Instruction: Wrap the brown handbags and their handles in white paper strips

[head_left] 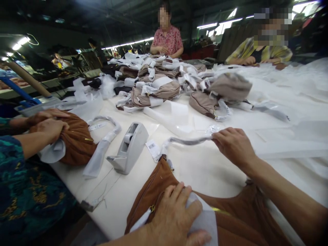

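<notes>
A brown bag [146, 186] lies on the white-covered table right in front of me, with a white paper sheet [205, 218] on its front. My left hand [176, 212] rests on the bag and the sheet, fingers spread. Above the table, my right hand [233, 143] pinches the far end of the bag's wrapped strap [191, 140]. That strap runs left to the bag's upper corner, beside a white barcode tag [153, 150]. A gold zipper shows at the sheet's right edge.
A grey tape dispenser [130, 148] stands left of the tag. At the left, a person's hands [51, 128] hold another brown bag [77, 140]. Taupe bags [159, 92] are piled farther back, with people [167, 39] behind them.
</notes>
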The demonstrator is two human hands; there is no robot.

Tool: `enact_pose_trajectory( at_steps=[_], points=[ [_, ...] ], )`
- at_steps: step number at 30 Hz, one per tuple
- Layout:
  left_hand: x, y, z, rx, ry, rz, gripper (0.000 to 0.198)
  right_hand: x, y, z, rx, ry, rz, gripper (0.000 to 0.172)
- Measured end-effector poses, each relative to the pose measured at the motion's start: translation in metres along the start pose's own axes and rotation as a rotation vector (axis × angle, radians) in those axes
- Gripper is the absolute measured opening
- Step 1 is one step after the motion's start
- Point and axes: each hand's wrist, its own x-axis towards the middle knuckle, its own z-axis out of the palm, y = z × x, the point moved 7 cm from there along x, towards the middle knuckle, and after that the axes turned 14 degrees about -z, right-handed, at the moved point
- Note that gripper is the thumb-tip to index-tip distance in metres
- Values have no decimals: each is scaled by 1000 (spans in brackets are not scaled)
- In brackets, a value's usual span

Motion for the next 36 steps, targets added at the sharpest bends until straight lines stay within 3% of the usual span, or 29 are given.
enact_pose_trajectory(
  at_steps=[4, 8, 10, 11, 12, 14, 15, 16, 20, 22, 24, 26, 28, 30, 32, 36],
  points=[
    [1, 0, 3, 77, 159, 68, 54, 30, 29, 35, 22, -76, 162, 30],
    [-1, 1, -2, 58, 331, 100, 51, 45, 24, 62, 142, -193, 102, 24],
    [-4, 3, -10, -15, 432, 123, 47, 40, 21, 49, 165, -203, 62, 40],
    [-6, 5, -14, -54, 480, 148, 42, 35, 20, 32, 163, -149, 60, 47],
    [-9, 8, -17, -88, 516, 185, 38, 27, 17, 12, 169, -71, 62, 48],
    [-13, 15, -21, -128, 544, 283, 29, 6, 6, -33, 279, 196, 70, 35],
    [-15, 18, -22, -134, 540, 325, 25, -5, -6, -46, 416, 245, 44, 29],
    [-16, 21, -22, -134, 533, 354, 22, -15, -22, -49, 567, 205, 10, 26],
    [-17, 17, -27, -94, 536, 280, 5, -43, -92, -15, 956, -219, -76, 28],
    [-15, 8, -29, -71, 462, 175, 18, -43, -115, 5, 1085, -297, -125, 28],
    [-12, -3, -29, -63, 313, 61, 39, -33, -129, 19, 1164, -300, -159, 27],
    [-10, -16, -30, -77, 191, -58, 49, -17, -132, 30, 1142, -261, -140, 28],
    [-9, -28, -29, -88, 120, -165, 63, 2, -134, 34, 974, -208, -172, 38],
    [-8, -36, -26, -83, 96, -235, 79, 18, -141, 33, 784, -191, -295, 38],
    [-7, -41, -20, -72, 93, -268, 92, 30, -146, 29, 674, -184, -392, 24],
    [-5, -45, -18, -100, 128, -299, 101, 33, -153, 8, 524, -95, -630, 18]
  ],
)
